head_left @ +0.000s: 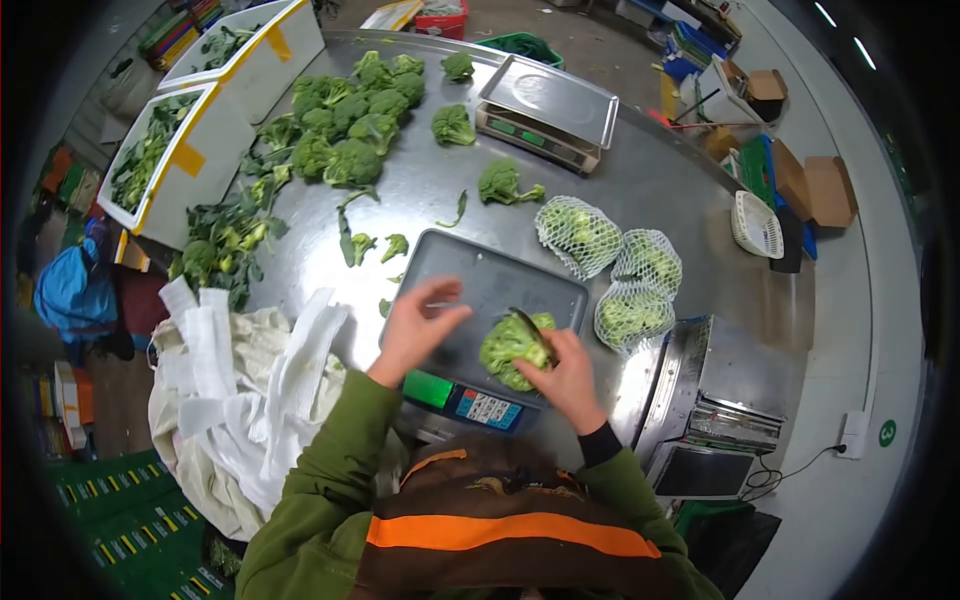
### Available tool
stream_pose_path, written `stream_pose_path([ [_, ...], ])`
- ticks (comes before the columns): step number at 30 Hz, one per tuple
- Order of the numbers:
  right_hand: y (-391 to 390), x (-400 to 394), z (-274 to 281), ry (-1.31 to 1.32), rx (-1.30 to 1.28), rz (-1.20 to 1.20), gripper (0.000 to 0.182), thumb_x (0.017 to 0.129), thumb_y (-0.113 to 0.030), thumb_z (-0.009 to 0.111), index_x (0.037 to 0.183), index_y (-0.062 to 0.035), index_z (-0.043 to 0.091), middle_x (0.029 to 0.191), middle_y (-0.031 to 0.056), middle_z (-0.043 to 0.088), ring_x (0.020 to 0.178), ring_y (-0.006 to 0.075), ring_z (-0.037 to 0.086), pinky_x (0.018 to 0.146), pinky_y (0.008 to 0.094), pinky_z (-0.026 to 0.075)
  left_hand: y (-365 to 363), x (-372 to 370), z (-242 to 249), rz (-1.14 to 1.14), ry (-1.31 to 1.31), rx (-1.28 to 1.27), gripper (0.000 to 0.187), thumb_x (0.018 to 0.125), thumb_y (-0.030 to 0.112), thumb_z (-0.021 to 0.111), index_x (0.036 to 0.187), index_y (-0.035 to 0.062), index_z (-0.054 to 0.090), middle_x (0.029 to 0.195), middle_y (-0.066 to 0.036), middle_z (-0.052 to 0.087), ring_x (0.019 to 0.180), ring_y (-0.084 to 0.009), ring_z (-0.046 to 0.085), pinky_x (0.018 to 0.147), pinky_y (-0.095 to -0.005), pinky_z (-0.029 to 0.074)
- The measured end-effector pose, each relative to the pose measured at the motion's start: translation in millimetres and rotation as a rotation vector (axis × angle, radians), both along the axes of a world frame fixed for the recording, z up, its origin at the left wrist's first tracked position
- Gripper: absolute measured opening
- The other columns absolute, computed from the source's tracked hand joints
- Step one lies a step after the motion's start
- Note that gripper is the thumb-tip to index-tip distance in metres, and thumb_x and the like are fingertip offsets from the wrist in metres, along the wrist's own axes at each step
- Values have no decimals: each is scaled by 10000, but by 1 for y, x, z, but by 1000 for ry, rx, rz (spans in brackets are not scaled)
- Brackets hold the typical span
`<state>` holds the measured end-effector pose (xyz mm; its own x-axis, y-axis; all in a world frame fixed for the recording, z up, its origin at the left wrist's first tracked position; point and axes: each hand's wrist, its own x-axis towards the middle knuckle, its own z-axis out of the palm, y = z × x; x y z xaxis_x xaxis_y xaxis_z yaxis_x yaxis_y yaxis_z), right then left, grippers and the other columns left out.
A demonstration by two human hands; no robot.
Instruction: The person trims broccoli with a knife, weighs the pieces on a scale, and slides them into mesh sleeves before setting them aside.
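My right hand [567, 380] is closed on a broccoli head [508, 350], its pale green side facing up, over the front right of the grey scale pan [445, 262]. A thin dark curved strip [533, 330] lies across the head by my right fingers; I cannot tell whether it is a blade or a leaf. My left hand [422, 328] hovers over the left of the pan, fingers apart and holding nothing. Below the pan are the scale's lit green display [428, 389] and keypad [489, 409]. To the right lie several broccoli heads in white foam nets [580, 236].
A broccoli pile [350, 115] covers the back left of the metal table [640, 180]. A second scale [550, 105] stands at the back. White foam boxes [215, 130] hold leaves at left. White net sleeves [265, 390] lie front left, a metal machine [715, 400] at right.
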<state>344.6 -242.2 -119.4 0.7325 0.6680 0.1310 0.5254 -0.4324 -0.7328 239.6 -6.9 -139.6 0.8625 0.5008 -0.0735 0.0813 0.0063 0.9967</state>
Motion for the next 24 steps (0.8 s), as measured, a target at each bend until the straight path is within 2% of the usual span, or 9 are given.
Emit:
stream_pose_path([
  [2,6,-2,3,171,-15,-9,516,713,-270,842,1111,-10,640,901,104,537,754,263,581,672,357,480,30,24,-6,115,-33,-3,446,843,104,743,1249,9,586,1103,-99,666,1011,-150,633,864,-286,520],
  [4,9,-3,8,196,-41,-20,554,718,-248,845,1167,-16,615,911,73,537,751,205,575,657,317,476,55,57,-14,181,3,94,407,839,103,741,1204,-10,598,1073,-97,670,975,-149,633,849,-280,521],
  [6,8,-1,9,438,118,-81,610,721,-217,849,1230,-19,575,945,29,544,740,126,541,642,269,458,76,101,-26,170,34,157,449,811,134,768,1204,-2,598,1095,-120,652,986,-179,633,839,-293,528],
  [8,3,2,3,506,138,-96,630,740,-171,837,1275,-20,540,976,-1,556,706,66,491,616,229,430,92,152,-53,136,12,427,539,755,168,804,1224,16,585,1147,-158,608,970,-248,642,844,-336,533],
  [10,-3,7,-2,581,187,-177,628,750,-78,807,1302,17,525,984,-34,571,627,0,408,595,164,375,104,199,-70,27,35,695,770,672,221,846,1331,46,489,1296,-209,503,1145,-384,530,959,-463,470],
  [15,-15,17,-15,581,221,-377,431,819,-107,761,1213,-23,609,882,-12,629,649,22,491,615,195,427,102,280,-109,-151,182,987,797,659,163,847,1363,137,476,1432,-195,384,1221,-438,437,1031,-476,421],
  [20,-25,27,-20,558,167,-426,352,871,-84,711,1196,-11,600,875,-28,596,629,2,453,573,177,383,113,292,-132,-148,242,830,730,663,120,846,1310,139,507,1375,-214,425,1188,-413,469,1032,-467,417],
  [23,-27,39,-15,570,172,-515,304,882,-124,710,1160,-35,626,870,-31,598,623,11,483,537,184,379,140,279,-135,-119,53,323,674,734,131,833,1304,52,482,1292,-154,514,1093,-255,590,888,-337,512],
  [24,-26,44,-13,577,181,-513,304,882,-124,710,1160,-35,626,870,-31,598,623,11,483,537,184,379,140,266,-114,-121,58,334,674,734,131,833,1304,52,482,1292,-154,514,1093,-255,590,888,-337,512],
])
